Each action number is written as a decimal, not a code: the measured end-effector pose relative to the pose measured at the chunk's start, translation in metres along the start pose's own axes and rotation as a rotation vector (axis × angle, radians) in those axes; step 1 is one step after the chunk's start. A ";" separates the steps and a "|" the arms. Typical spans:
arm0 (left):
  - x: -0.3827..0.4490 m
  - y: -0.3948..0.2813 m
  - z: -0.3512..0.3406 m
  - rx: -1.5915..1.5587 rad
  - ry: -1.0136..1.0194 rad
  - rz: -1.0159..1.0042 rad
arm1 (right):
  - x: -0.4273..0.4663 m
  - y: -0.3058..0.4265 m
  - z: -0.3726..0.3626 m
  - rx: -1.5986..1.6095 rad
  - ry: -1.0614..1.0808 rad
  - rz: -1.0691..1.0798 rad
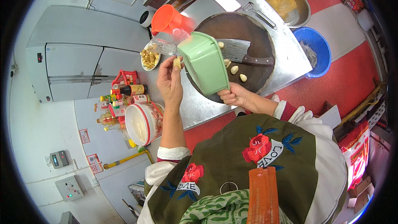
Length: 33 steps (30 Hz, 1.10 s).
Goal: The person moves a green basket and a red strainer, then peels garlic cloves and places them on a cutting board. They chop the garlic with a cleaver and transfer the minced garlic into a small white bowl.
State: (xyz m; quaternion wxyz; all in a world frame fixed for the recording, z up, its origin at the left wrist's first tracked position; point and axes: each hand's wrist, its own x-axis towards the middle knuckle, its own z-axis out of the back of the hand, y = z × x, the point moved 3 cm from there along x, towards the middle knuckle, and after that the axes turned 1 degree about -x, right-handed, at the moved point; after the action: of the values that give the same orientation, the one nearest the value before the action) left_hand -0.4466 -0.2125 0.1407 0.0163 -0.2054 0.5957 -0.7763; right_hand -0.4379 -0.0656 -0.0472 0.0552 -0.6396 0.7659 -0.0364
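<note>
My left hand pinches a small pale yellow piece, perhaps ginger, between thumb and fingers. A light green plastic container, tilted on its side over the board, is gripped at its lower rim by my right hand. Under and beyond it lies a round wooden chopping board. On the board rest a cleaver and several peeled garlic cloves. A clear plastic bottle lies past my left fingertips, next to a white plate of yellowish-brown pieces.
A red pitcher, a white tray-like object and a metal peeler are on the steel table. Seasoning bottles and a white bucket stand left. At right are a blue bucket and a metal basin.
</note>
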 end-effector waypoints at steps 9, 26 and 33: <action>-0.015 0.010 0.039 -0.076 -0.268 0.115 | 0.007 0.003 0.006 0.052 0.185 -0.167; -0.091 0.052 0.140 -0.278 -0.635 0.357 | 0.021 -0.021 -0.067 -0.766 -0.281 0.172; -0.104 0.051 0.137 -0.326 -0.643 0.426 | 0.012 -0.018 -0.065 -0.489 -0.273 0.137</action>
State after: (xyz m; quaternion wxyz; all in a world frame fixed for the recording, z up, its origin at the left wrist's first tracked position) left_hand -0.3160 -0.3250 0.0900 0.3290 -0.3093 0.7044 -0.5476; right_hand -0.4306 -0.0818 0.0187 0.0041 -0.5797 0.7788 0.2395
